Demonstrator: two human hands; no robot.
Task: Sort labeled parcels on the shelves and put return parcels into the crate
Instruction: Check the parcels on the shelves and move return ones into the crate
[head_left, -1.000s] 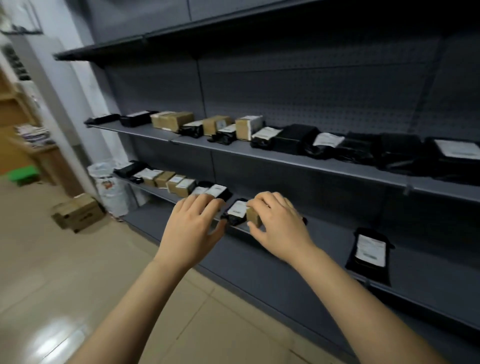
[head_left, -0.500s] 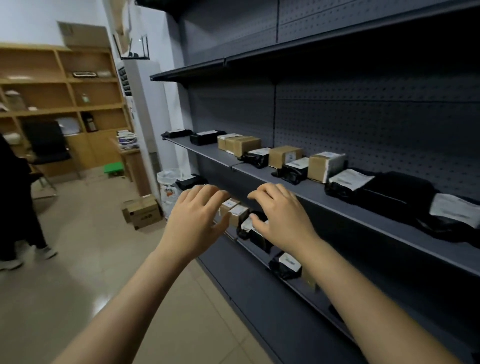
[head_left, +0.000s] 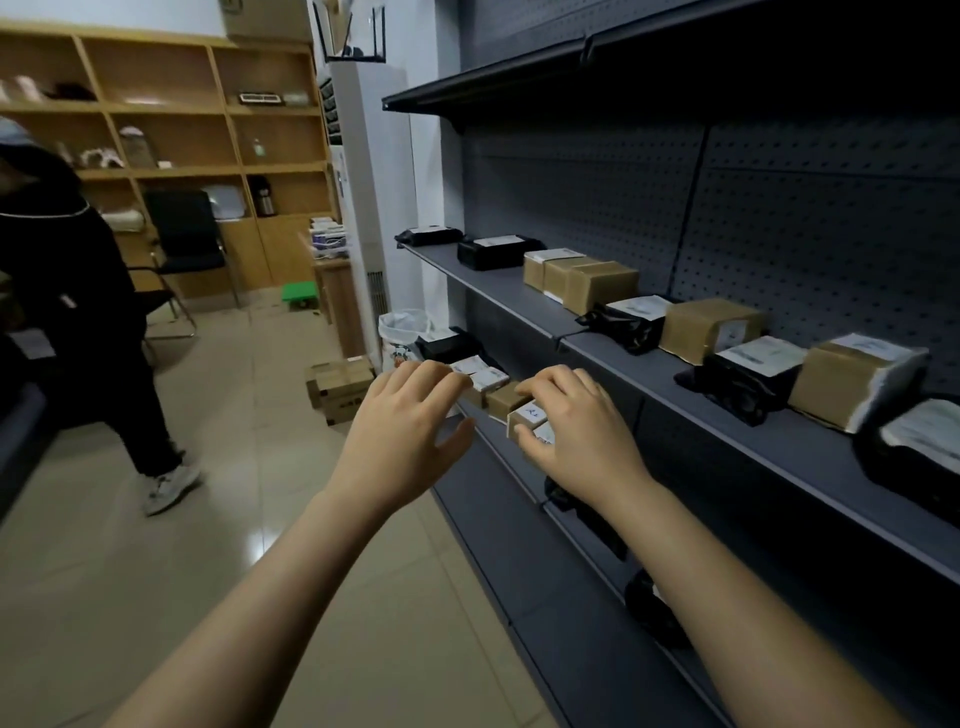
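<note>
My right hand (head_left: 576, 428) grips a small brown cardboard parcel (head_left: 529, 420) with a white label, held just above the lower shelf (head_left: 480, 415). My left hand (head_left: 410, 426) hovers beside it with relaxed fingers and holds nothing. More small labeled boxes (head_left: 483, 376) sit in a row on that lower shelf, behind my hands. The upper shelf (head_left: 639, 364) carries brown boxes (head_left: 597, 283) and black poly-bag parcels (head_left: 631, 325) with white labels. No crate is in view.
A person in dark clothes (head_left: 78, 312) stands on the tiled floor at the left. Cardboard boxes (head_left: 343, 387) and a white bag (head_left: 402, 335) sit on the floor by the shelf end. A wooden bookcase (head_left: 171, 150) and a black chair (head_left: 187, 244) fill the back.
My view has swung left along the shelving, bringing the room and the person into sight. My right hand still holds the small box, now further left over the lower shelf; my left hand moved with it.
</note>
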